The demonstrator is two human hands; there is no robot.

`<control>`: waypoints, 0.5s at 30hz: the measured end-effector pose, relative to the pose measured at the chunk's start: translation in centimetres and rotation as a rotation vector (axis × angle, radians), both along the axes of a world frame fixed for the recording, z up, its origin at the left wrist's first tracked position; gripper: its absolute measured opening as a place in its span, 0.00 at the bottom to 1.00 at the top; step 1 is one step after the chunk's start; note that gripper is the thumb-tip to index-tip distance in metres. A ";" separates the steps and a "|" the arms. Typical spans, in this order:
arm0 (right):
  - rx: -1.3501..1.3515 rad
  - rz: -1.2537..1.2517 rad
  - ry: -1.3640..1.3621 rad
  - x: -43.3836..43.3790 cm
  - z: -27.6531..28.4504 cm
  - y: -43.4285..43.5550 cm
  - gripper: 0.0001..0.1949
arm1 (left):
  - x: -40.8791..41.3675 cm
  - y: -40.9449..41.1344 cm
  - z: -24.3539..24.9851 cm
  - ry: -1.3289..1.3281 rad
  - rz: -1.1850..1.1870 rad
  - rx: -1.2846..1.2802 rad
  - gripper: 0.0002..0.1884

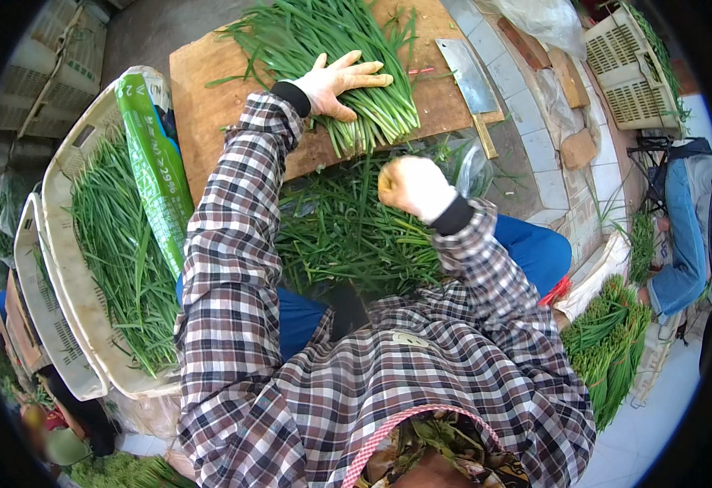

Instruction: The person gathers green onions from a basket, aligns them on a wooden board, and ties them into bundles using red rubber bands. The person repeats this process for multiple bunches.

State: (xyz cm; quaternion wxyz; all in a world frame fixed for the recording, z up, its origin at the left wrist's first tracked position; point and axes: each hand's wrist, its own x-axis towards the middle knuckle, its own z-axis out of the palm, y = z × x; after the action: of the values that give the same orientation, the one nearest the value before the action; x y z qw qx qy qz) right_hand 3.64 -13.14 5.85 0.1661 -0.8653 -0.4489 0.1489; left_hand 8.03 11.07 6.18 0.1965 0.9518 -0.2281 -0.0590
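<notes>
A thick bunch of long green garlic chives (313,36) lies on a wooden board (206,116), its pale cut ends towards me. My left hand (340,84), in a pale thin glove, presses flat on the stems with its fingers spread. My right hand (415,186), gloved too, is curled into a fist just off the board's near edge; nothing shows sticking out of it. Below that fist is a heap of loose leaves and trimmings (350,238). A cleaver (468,76) rests at the board's right side, its handle jutting over the edge.
At my left, a cream plastic crate (57,244) holds loose chives and a green printed bag (154,177). Tied bundles (609,348) lie at my right. Bricks (577,149) sit on the tiled ledge (517,110). Another person's denim-clad leg (685,226) is at far right.
</notes>
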 end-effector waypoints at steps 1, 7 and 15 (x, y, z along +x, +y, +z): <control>-0.066 0.027 0.320 0.1 1.8 -0.6 0.15 | -0.3 0.3 0.2 0.023 -0.001 0.007 0.45; 0.371 -0.144 -0.388 0.7 -0.3 3.5 0.05 | 0.1 -0.1 0.7 0.064 -0.035 0.105 0.50; 0.040 -0.306 -0.458 0.9 -1.9 7.1 0.06 | -0.1 -0.2 0.6 0.034 -0.030 0.101 0.50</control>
State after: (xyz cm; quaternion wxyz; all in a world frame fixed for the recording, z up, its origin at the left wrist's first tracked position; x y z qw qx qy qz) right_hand 4.50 -6.03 3.96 0.0977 -0.9307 -0.3417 -0.0863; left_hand 7.89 10.84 6.79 0.1511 0.9558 -0.2358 -0.0894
